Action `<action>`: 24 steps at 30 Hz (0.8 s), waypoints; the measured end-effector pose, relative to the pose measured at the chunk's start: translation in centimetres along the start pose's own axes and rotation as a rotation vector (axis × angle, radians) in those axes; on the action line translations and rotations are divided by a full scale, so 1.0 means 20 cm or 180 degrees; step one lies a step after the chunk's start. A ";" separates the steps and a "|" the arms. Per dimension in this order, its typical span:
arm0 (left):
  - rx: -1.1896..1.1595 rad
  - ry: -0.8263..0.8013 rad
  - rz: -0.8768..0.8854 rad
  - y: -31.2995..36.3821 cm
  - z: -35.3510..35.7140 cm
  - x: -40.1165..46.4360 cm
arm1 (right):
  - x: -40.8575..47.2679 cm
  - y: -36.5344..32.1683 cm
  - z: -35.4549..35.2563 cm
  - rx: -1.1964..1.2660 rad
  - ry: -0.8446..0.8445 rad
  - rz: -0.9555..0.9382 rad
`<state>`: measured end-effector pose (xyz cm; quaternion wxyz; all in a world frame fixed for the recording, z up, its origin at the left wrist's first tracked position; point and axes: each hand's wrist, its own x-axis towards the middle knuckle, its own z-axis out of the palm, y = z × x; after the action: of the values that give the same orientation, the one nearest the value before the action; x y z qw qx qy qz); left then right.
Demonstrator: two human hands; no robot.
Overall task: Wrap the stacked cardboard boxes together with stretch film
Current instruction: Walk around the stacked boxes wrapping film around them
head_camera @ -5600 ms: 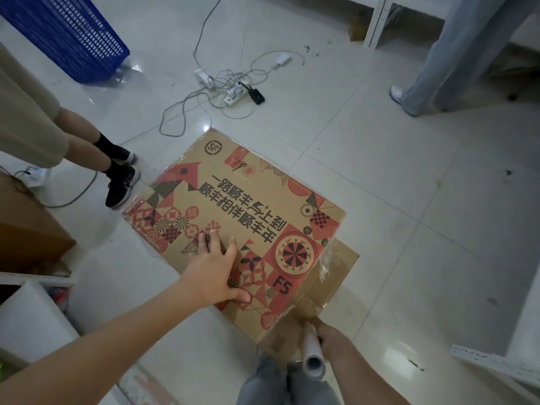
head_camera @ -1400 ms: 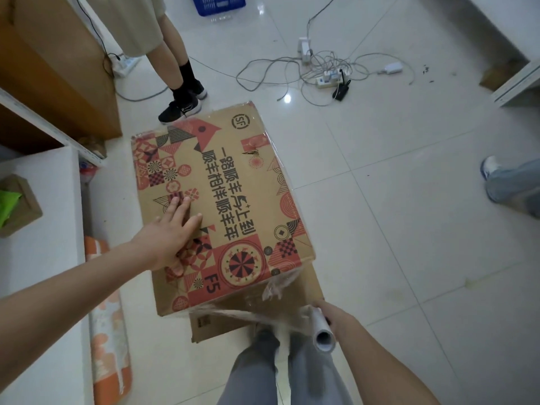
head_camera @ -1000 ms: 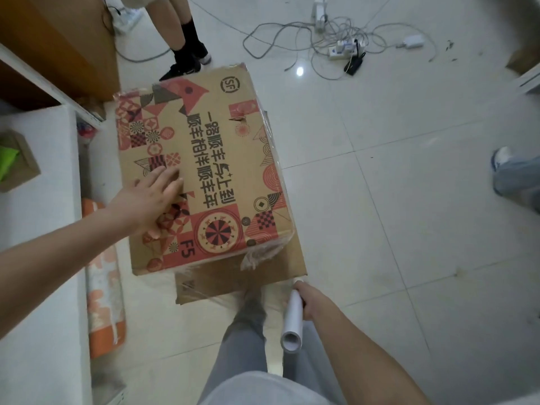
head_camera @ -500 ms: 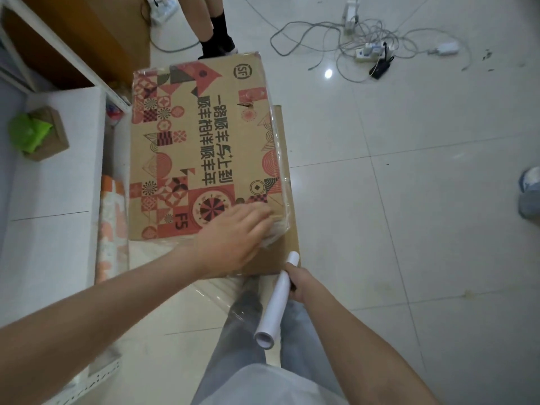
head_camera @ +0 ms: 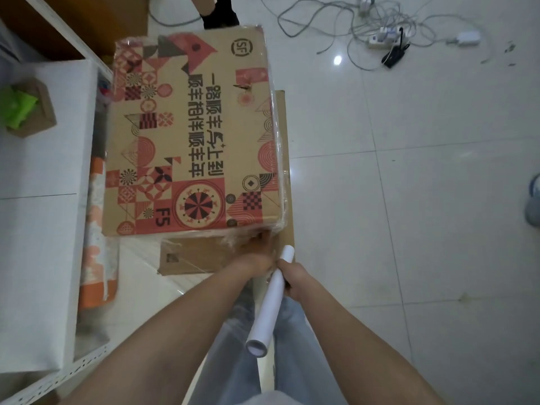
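Note:
Two stacked cardboard boxes stand on the floor. The top box [head_camera: 190, 133] has a red printed pattern. The plain lower box [head_camera: 190, 255] sticks out at the near and right sides. Clear stretch film [head_camera: 276, 159] clings along the stack's right edge and bunches at the near right corner. My right hand [head_camera: 293, 277] grips the white film roll [head_camera: 270, 302], which slants toward me. My left hand [head_camera: 257, 254] rests against the near side below that corner, right beside the roll. Its fingers are lost in the wrinkled film.
A white shelf unit [head_camera: 43, 176] at the left carries a small box with something green [head_camera: 23, 109]. An orange patterned bundle [head_camera: 98, 258] lies between shelf and boxes. Cables and a power strip [head_camera: 380, 39] lie at the far right. A person's foot [head_camera: 219, 19] and a shoe [head_camera: 533, 206] are nearby.
My left hand has slid off the top box's near right corner and down onto the near side. The roll in my right hand has stayed by that corner while my view shifted.

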<state>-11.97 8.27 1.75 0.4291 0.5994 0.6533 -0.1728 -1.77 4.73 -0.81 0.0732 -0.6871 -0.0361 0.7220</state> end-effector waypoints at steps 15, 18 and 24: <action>-0.0139 -0.0167 0.0424 -0.23 -0.08 0.06 | 0.05 0.00 -0.02 0.0226 -0.0204 0.0180; -0.0665 -0.0597 0.0190 -0.25 -0.17 0.00 | 0.04 -0.01 -0.02 0.0182 -0.0146 0.0182; -0.2389 -0.1085 -0.0536 -0.28 -0.37 -0.15 | 0.02 -0.03 -0.01 0.0068 -0.0078 0.0124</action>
<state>-19.96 10.52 6.69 0.7039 0.3089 0.6373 -0.0540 -1.57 5.39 -1.17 0.0661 -0.6780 -0.0159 0.7320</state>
